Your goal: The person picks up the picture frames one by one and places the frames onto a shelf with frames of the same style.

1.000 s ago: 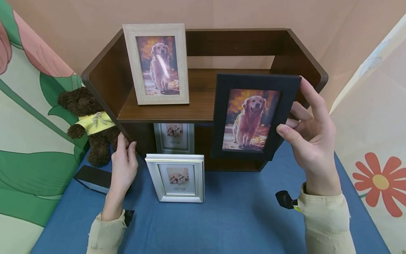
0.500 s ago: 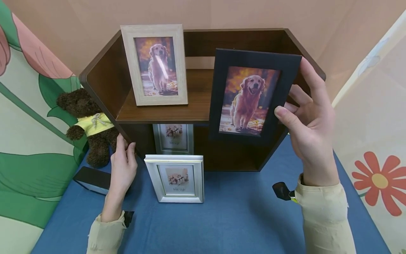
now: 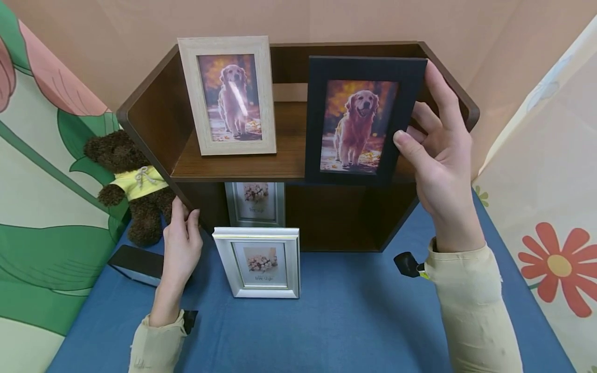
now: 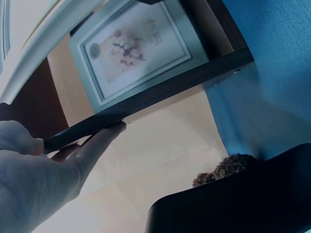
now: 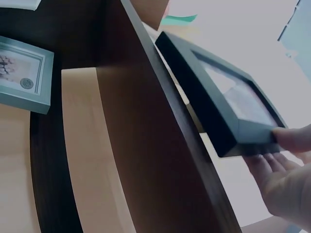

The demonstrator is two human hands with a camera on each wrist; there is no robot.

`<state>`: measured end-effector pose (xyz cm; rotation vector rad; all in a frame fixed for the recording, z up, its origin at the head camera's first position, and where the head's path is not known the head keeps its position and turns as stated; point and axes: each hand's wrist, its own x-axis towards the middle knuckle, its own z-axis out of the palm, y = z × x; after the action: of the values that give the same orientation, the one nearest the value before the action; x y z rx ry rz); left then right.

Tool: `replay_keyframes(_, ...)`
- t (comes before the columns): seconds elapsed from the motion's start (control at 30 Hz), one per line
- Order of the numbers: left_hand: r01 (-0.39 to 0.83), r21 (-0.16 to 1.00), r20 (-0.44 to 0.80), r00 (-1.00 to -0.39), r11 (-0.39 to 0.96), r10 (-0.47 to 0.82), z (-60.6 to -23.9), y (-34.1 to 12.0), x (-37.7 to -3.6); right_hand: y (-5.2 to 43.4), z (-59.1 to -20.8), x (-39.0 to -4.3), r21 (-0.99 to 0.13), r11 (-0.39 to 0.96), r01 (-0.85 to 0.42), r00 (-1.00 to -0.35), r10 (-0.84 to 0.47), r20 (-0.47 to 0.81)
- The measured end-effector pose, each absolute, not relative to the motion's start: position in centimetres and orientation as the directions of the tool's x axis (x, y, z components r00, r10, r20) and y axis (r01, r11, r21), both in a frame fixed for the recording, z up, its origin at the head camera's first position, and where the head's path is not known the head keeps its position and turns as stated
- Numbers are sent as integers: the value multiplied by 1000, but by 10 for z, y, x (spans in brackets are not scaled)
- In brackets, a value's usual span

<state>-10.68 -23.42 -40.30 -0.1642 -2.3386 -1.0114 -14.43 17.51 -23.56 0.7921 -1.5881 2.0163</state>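
Note:
A black picture frame [image 3: 400,119] with a dog photo is gripped at its right edge by my right hand [image 3: 440,150], thumb on the front and fingers behind. It stands upright in front of the top shelf's right half, its lower edge overlapping the shelf's front edge in the head view. My left hand [image 3: 182,241] pinches the left side panel of the brown shelf unit [image 3: 154,111], as the left wrist view also shows. On the top shelf's left stands a pale wood picture frame [image 3: 268,103] with a dog photo.
A silver picture frame [image 3: 291,259] stands on the blue tabletop [image 3: 317,331] before the shelf. Behind it, a grey-green picture frame [image 3: 281,202] is on the lower shelf. Left of the unit are a brown teddy bear [image 3: 144,223] in a yellow shirt and a black box [image 3: 135,261].
My right hand has raised the black picture frame from below the top shelf's front edge and shifted it slightly left. My left hand keeps its hold on the side panel.

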Motion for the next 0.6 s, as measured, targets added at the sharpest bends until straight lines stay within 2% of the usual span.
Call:
replay_keyframes(0.2, 336, 625, 563, -819, 705, -110, -403, -234, -108, 169, -231, -152, -735, -220, -641, -755, 13, 655)
replay_keyframes(0.6, 329, 627, 560, -820, 706, -116, -403, -234, -108, 170, -231, -172, -720, -162, -674, -731, 5, 683)
